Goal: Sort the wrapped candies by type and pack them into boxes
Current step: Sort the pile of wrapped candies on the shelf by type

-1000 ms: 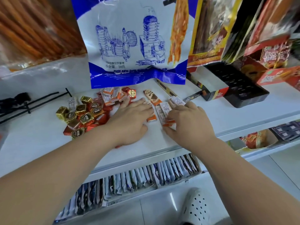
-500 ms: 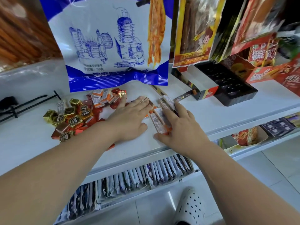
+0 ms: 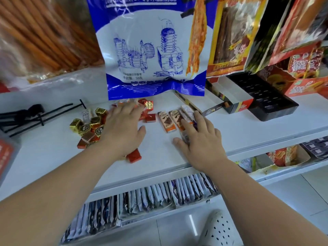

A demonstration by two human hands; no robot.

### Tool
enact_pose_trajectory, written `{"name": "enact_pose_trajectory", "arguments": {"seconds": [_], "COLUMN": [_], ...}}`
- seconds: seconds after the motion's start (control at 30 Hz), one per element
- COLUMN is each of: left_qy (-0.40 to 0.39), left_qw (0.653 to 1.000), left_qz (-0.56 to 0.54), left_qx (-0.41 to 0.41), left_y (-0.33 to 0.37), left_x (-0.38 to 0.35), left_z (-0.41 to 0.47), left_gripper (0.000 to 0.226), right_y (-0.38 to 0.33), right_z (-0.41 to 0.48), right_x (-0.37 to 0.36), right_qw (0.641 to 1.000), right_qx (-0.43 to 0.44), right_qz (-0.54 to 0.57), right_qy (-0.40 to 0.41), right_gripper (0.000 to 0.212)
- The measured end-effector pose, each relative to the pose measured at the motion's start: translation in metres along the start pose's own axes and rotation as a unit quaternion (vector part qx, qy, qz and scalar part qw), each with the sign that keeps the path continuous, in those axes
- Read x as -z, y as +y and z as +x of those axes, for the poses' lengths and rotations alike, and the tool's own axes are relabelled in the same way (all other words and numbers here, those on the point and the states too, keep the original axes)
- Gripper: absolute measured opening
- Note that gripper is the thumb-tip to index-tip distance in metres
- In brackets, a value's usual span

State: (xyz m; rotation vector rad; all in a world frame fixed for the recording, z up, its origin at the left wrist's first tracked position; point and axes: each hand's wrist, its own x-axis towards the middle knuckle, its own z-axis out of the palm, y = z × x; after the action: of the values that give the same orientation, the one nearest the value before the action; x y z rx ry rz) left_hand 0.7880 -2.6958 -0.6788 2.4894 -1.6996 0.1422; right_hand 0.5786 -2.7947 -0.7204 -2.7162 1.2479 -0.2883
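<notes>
Wrapped candies lie scattered on the white shelf (image 3: 248, 132). Gold foil candies (image 3: 85, 126) are heaped at the left, and red square candies (image 3: 150, 118) lie in the middle, with one more red candy (image 3: 134, 156) by my left wrist. Orange chocolate bars (image 3: 166, 122) lie side by side. My left hand (image 3: 122, 128) lies flat with spread fingers over the red and gold pile. My right hand (image 3: 200, 139) presses straight fingers on the rightmost bars; a wrapped piece shows under its thumb side. An open candy box (image 3: 236, 97) and a black tray (image 3: 269, 102) stand at the back right.
A blue-and-white snack bag (image 3: 152, 50) hangs right above the candies, with more snack bags (image 3: 236, 36) to its right. Black display hooks (image 3: 35, 116) lie at the left. Rows of packets (image 3: 159, 194) fill the shelf below.
My left hand has slid left and back onto the red and gold pile. The orange bars, earlier bunched under both hands, now lie in a row beside my right hand's fingers.
</notes>
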Motion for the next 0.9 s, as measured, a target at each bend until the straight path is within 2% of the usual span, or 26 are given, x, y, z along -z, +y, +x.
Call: {"name": "enact_pose_trajectory", "arguments": {"seconds": [0.1, 0.2, 0.27, 0.33, 0.4, 0.47, 0.57, 0.7, 0.9], "left_qy": [0.014, -0.011, -0.026, -0.025, -0.022, -0.04, -0.06, -0.037, -0.018], "left_qw": [0.998, 0.995, 0.996, 0.996, 0.996, 0.996, 0.996, 0.997, 0.997], "left_qz": [0.01, 0.039, 0.03, -0.008, -0.05, -0.061, -0.057, -0.065, -0.077], "left_qx": [0.068, 0.086, 0.084, 0.085, 0.077, 0.048, 0.024, 0.01, -0.006], "left_y": [-0.027, -0.051, -0.061, -0.068, -0.073, -0.075, -0.075, -0.075, -0.074], "left_x": [0.003, -0.002, -0.005, -0.005, -0.005, -0.007, -0.016, -0.02, -0.015], "left_z": [-0.002, -0.002, -0.003, -0.002, 0.002, 0.003, -0.003, -0.004, -0.006], "left_gripper": [0.063, 0.066, 0.067, 0.067, 0.067, 0.066, 0.06, 0.055, 0.048], "right_y": [-0.005, -0.022, -0.042, -0.063, -0.084, -0.099, -0.115, -0.128, -0.138], "right_z": [0.01, 0.022, 0.03, 0.041, 0.052, 0.065, 0.084, 0.101, 0.106], "right_x": [0.003, 0.011, 0.017, 0.019, 0.02, 0.02, 0.014, 0.004, 0.009], "right_qw": [0.999, 0.997, 0.995, 0.989, 0.978, 0.969, 0.969, 0.961, 0.953], "right_qx": [-0.008, -0.01, 0.024, 0.038, 0.006, -0.033, -0.057, -0.105, -0.126], "right_qz": [-0.022, -0.039, -0.009, 0.069, 0.179, 0.234, 0.239, 0.257, 0.274], "right_qy": [0.032, 0.061, 0.097, 0.124, 0.106, 0.066, 0.01, 0.015, 0.009], "right_gripper": [0.066, 0.065, 0.058, 0.05, 0.045, 0.042, 0.037, 0.025, 0.027]}}
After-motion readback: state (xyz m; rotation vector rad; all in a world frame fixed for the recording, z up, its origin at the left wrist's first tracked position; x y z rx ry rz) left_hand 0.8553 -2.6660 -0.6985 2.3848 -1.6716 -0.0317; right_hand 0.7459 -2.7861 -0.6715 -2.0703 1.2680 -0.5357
